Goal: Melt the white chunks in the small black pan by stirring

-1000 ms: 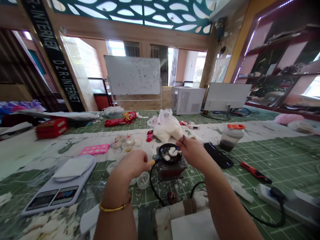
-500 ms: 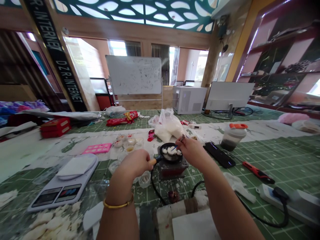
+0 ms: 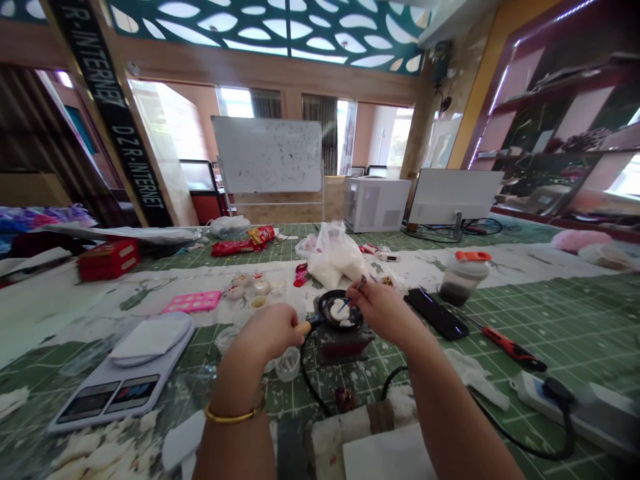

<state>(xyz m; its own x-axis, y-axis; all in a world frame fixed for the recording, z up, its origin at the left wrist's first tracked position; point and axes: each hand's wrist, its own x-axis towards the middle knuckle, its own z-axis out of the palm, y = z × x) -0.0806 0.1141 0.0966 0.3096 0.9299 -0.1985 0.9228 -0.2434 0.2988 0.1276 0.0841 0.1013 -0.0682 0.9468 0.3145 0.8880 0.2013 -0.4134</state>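
Observation:
A small black frying pan (image 3: 325,298) rests on a small dark heater (image 3: 345,347) in the middle of the table. White, soft-looking pieces (image 3: 340,310) lie in the pan. My left hand (image 3: 277,328) is closed on the pan's wooden handle, left of the pan. Over the pan's right rim, my right hand (image 3: 377,303) is closed on a thin stirring tool with a blue tip (image 3: 344,305), which touches the white pieces. The upper part of that tool is mostly hidden by my fingers, so its exact kind does not show.
Clear plastic cups (image 3: 287,363) stand left of the heater. A kitchen scale (image 3: 125,367) and a pink mold (image 3: 193,301) lie further left. Behind the pan sits a plastic bag of white material (image 3: 335,257). At right are a phone (image 3: 437,313), an orange-lidded jar (image 3: 465,277), a red-handled tool (image 3: 515,349) and a power strip (image 3: 545,410).
The blue tip has moved slightly left and down within the pan. The white pieces look more gathered and flatter near the middle. My left hand stays on the handle.

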